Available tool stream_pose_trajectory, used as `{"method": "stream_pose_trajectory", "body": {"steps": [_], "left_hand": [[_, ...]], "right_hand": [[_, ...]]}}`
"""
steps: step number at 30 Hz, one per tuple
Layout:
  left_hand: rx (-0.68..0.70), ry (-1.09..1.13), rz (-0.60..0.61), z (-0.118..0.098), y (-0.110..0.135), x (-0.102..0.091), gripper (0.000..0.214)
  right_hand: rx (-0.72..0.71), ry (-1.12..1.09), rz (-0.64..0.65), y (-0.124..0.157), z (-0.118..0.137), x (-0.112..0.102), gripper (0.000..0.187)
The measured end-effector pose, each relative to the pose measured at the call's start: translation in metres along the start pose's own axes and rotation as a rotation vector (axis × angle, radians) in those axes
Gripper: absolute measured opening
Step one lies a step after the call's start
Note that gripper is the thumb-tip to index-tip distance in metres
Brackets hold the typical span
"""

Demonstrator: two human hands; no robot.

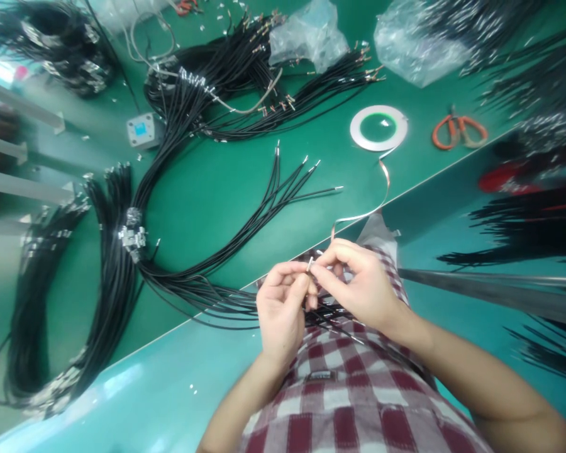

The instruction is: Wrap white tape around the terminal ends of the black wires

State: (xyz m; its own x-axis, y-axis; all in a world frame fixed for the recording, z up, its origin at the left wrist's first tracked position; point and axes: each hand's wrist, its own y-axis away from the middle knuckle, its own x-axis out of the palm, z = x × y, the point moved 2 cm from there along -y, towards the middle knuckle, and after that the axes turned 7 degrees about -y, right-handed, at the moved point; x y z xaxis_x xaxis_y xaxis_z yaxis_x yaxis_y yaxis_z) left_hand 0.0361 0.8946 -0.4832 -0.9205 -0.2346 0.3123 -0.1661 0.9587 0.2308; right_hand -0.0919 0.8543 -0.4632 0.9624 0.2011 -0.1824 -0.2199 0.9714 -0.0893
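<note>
Head view: silvery cable end [310, 265] at the worktop's near edge, above the checked apron [346, 371]; left hand [282, 311] and right hand [358, 280] both closed, pinching it by the fingertips. Black cables [193, 277] run in from the left, more dangling under the hands. Copper-coloured strip [387, 177] trails from the tape roll [357, 131] down to the right hand. Orange-handled cutters [453, 133] just beside the roll; plastic bag [311, 38] and further bundles crowd the worktop [226, 195]. Strip's lower end hidden behind fingers; right-edge cables blurred, cut off.
</note>
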Motion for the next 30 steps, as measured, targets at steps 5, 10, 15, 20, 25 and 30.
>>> {"method": "stream_pose_trajectory", "body": {"steps": [5, 10, 15, 20, 25, 30], "left_hand": [[-0.035, 0.012, 0.023, 0.0, 0.0, -0.003, 0.028], [-0.088, 0.041, 0.004, -0.005, -0.001, -0.006, 0.018], [-0.147, 0.094, 0.037, -0.009, -0.002, -0.007, 0.02], [-0.205, 0.119, 0.092, -0.008, -0.001, -0.009, 0.02], [-0.239, 0.097, 0.132, -0.005, -0.004, -0.012, 0.028], [-0.362, 0.037, 0.255, -0.001, -0.008, -0.015, 0.035]], "right_hand": [[-0.041, 0.008, 0.037, 0.001, 0.004, -0.005, 0.016], [-0.087, 0.019, 0.094, 0.001, 0.009, -0.01, 0.011], [-0.099, -0.006, 0.086, -0.002, 0.009, -0.008, 0.011], [-0.089, -0.03, 0.102, -0.005, 0.008, -0.002, 0.01], [-0.048, -0.133, 0.164, -0.011, 0.002, -0.001, 0.01], [-0.029, -0.271, 0.301, -0.018, -0.009, -0.003, 0.008]]}}
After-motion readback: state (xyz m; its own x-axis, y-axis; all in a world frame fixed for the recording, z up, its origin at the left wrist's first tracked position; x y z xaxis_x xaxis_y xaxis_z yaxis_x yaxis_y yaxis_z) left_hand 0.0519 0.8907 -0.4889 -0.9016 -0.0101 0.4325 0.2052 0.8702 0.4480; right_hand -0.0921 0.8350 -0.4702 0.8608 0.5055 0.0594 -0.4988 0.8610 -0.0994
